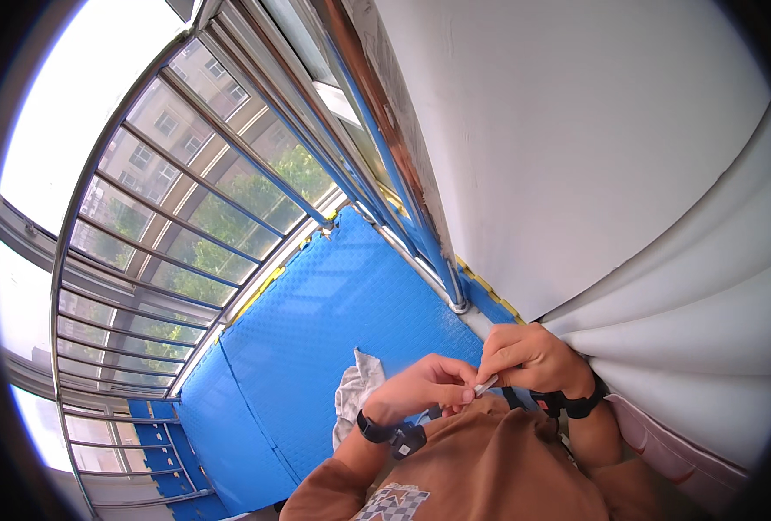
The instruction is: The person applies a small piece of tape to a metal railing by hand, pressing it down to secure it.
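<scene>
My left hand [422, 386] and my right hand [535, 358] meet in front of my brown shirt, fingers closed in a pinch. Between their fingertips is a small, pale, flat strip [487, 383], tilted. What exactly it is cannot be made out at this size. Part of it is hidden by the fingers of my right hand. A dark band with a small black device [407, 439] circles my left wrist, and another dark band [585, 397] is on my right wrist.
A crumpled white patterned cloth [356, 386] lies on the blue textured mat [316, 304] beside my left forearm. Metal railings [203, 178] line the windows at left. A large white panel [576, 156] and a white curtain [689, 321] hang close on my right.
</scene>
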The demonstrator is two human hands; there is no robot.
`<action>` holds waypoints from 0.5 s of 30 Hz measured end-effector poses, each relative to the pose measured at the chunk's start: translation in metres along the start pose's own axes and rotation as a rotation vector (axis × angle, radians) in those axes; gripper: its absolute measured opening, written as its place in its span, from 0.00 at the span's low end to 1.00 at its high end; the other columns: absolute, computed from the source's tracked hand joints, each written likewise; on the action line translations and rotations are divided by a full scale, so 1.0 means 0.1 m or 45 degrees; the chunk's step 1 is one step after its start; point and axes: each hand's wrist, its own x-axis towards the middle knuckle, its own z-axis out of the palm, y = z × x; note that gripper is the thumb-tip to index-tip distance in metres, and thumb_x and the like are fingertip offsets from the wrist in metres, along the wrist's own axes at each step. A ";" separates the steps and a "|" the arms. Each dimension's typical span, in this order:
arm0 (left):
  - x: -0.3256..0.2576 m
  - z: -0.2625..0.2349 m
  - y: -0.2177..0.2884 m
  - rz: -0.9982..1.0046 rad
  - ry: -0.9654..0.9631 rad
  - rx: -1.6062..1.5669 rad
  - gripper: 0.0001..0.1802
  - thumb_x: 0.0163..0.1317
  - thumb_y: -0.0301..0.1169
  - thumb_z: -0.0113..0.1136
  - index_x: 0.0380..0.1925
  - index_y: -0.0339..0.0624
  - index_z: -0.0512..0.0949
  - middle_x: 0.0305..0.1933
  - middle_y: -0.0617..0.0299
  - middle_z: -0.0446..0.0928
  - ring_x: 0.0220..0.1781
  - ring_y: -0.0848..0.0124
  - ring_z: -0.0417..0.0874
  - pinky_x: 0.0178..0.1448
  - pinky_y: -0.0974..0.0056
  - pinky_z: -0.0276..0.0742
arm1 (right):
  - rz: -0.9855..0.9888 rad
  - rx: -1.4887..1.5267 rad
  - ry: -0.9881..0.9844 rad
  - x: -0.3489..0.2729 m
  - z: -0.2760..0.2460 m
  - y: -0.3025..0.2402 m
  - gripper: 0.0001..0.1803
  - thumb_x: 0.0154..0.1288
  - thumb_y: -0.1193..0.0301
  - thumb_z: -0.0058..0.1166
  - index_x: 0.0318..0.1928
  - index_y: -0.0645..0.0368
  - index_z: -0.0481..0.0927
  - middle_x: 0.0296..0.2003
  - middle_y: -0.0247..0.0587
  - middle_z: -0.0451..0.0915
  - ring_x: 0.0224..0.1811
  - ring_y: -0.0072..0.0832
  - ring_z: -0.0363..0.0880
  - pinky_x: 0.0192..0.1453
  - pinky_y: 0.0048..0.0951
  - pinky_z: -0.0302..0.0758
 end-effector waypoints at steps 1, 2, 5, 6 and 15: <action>0.03 0.00 -0.02 0.010 -0.026 0.038 0.06 0.63 0.29 0.63 0.36 0.38 0.81 0.27 0.71 0.77 0.28 0.83 0.76 0.29 0.77 0.69 | 0.001 -0.008 -0.017 -0.02 0.00 -0.02 0.09 0.47 0.84 0.64 0.31 0.59 0.86 0.29 0.34 0.80 0.34 0.28 0.76 0.38 0.26 0.72; 0.03 0.01 -0.01 0.027 -0.026 0.031 0.06 0.63 0.29 0.63 0.36 0.38 0.81 0.27 0.71 0.77 0.28 0.83 0.76 0.29 0.77 0.69 | 0.065 -0.046 0.039 -0.04 -0.01 -0.06 0.12 0.47 0.84 0.64 0.35 0.60 0.85 0.31 0.36 0.81 0.35 0.28 0.78 0.39 0.27 0.73; -0.02 0.03 0.12 0.110 0.054 0.131 0.04 0.62 0.22 0.61 0.35 0.33 0.80 0.35 0.65 0.78 0.33 0.79 0.75 0.36 0.73 0.70 | 0.239 -0.223 0.196 -0.13 -0.07 -0.22 0.23 0.47 0.83 0.66 0.48 0.62 0.80 0.36 0.43 0.83 0.40 0.30 0.81 0.45 0.28 0.76; -0.07 0.07 0.23 0.235 0.094 0.167 0.03 0.63 0.22 0.60 0.35 0.33 0.80 0.36 0.65 0.76 0.34 0.79 0.73 0.37 0.73 0.68 | 0.245 -0.233 0.175 -0.21 -0.11 -0.28 0.23 0.47 0.83 0.66 0.48 0.62 0.80 0.36 0.43 0.83 0.40 0.30 0.81 0.45 0.28 0.76; -0.46 0.54 1.83 1.332 0.967 1.962 0.03 0.60 0.21 0.61 0.34 0.38 0.80 0.30 0.60 0.77 0.27 0.73 0.77 0.31 0.68 0.71 | 0.231 -0.233 1.055 -1.27 -0.71 -0.52 0.27 0.56 0.86 0.56 0.59 0.67 0.68 0.38 0.45 0.79 0.41 0.28 0.77 0.50 0.28 0.73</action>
